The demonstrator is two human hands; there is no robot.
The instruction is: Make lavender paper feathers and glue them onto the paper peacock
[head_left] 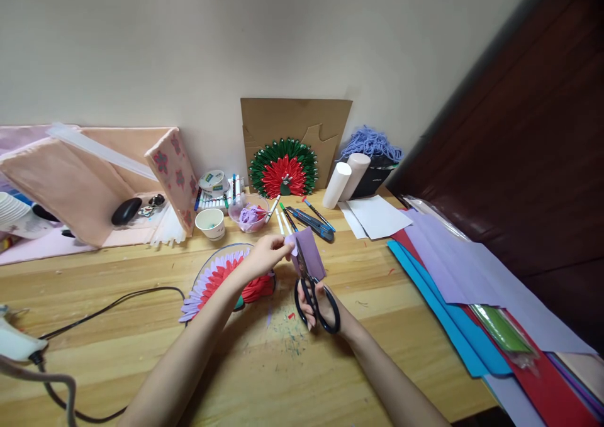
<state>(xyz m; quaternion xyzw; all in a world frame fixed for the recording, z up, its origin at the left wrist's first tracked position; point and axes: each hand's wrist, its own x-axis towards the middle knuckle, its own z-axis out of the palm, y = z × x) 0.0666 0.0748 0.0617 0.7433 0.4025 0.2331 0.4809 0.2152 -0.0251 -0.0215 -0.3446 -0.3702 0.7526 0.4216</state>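
My left hand (270,254) pinches the left edge of a small piece of purple paper (312,254) above the table. Black-handled scissors (306,295) are in my right hand (318,304), fingers through the loops. Their blades point up and away and lie against the purple paper near its left side. Under my left forearm lies a round fan-shaped craft (214,282) of lilac and red petals, partly covered by the arm. A bit of its green centre shows beside my wrist.
Behind my hands are a blue utility knife (311,224), several pens, a clear bowl (248,213) and a paper cup (210,224). A red-green peacock craft (284,169) leans on cardboard (295,116). A glue gun (19,339) with cable lies left; coloured sheets (443,307) overlap at right.
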